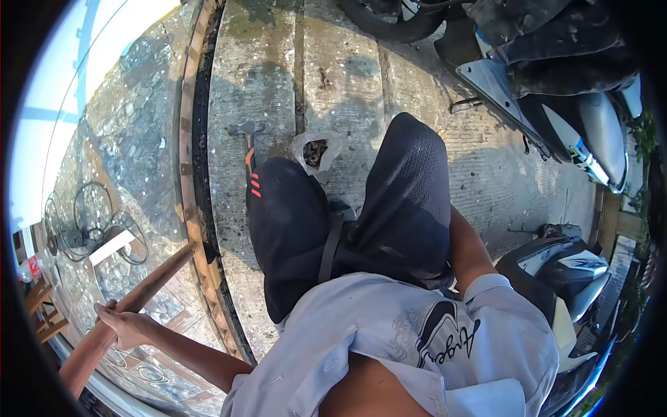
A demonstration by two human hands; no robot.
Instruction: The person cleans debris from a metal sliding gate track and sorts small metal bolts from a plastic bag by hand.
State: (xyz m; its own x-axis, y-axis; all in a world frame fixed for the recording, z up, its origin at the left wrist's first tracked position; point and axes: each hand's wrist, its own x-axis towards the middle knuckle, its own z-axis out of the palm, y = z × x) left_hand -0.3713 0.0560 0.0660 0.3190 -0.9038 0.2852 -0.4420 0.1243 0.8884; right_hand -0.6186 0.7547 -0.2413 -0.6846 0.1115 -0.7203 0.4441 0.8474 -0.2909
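Note:
My left hand (124,326) is closed around a brown wooden post (156,279), which slants from the lower left edge to the ledge. My right forearm runs down beside my right thigh, and the hand itself is hidden behind the leg. On the concrete near my left knee lies a hammer (250,147) with an orange and black handle, partly covered by the knee. A clear plastic bag (331,147) holding small dark brown pieces sits open on the ground in front of my knees.
Motorcycles (563,125) stand at upper right, with another scooter (563,267) at lower right. A ledge with a dark edge (201,139) runs along my left. Beyond it lie a black cable (94,215) and a white strip (111,247) on the stained floor.

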